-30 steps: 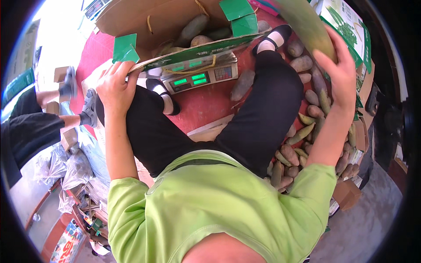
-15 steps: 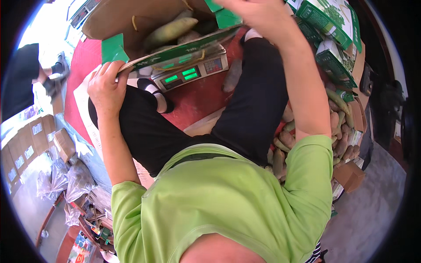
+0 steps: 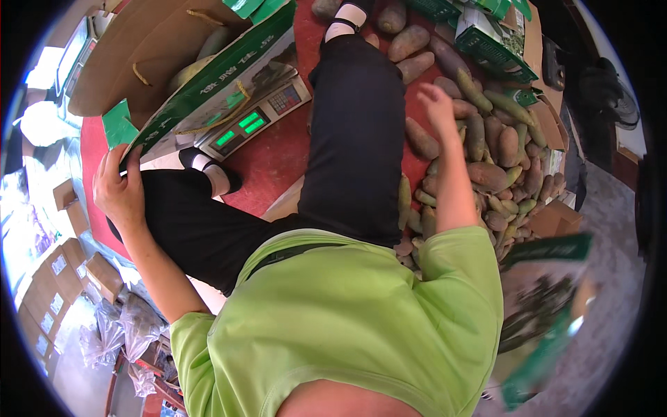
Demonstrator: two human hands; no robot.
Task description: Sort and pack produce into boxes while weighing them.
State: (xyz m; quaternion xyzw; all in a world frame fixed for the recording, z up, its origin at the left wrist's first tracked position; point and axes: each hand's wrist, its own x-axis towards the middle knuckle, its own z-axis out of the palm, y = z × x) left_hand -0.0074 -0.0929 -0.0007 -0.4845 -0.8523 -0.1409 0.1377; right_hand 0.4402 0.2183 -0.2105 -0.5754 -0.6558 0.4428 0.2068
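Note:
My left hand [image 3: 119,182] is closed on the near left edge of an open green and brown cardboard box [image 3: 233,75] with yellow cord handles. The box rests on a digital scale [image 3: 281,101] with lit green displays. Inside it, a pale yellow-green elongated vegetable [image 3: 189,71] shows; the panel hides most of the contents. To the right, my right hand [image 3: 436,108] hovers over a pile of long brown and green vegetables [image 3: 486,176]. Its fingers are apart and slightly bent, holding nothing visible.
More green cardboard boxes [image 3: 497,42] stand beyond the pile. A blurred green and white box [image 3: 545,313] is at the lower right. Brown cartons [image 3: 59,274] and clear plastic bags [image 3: 135,323] lie at the left, and a fan [image 3: 615,97] at the far right.
My right hand has left the box's far side and come over the pile. The view has swung right, showing more vegetables. A blurred box has appeared at the lower right.

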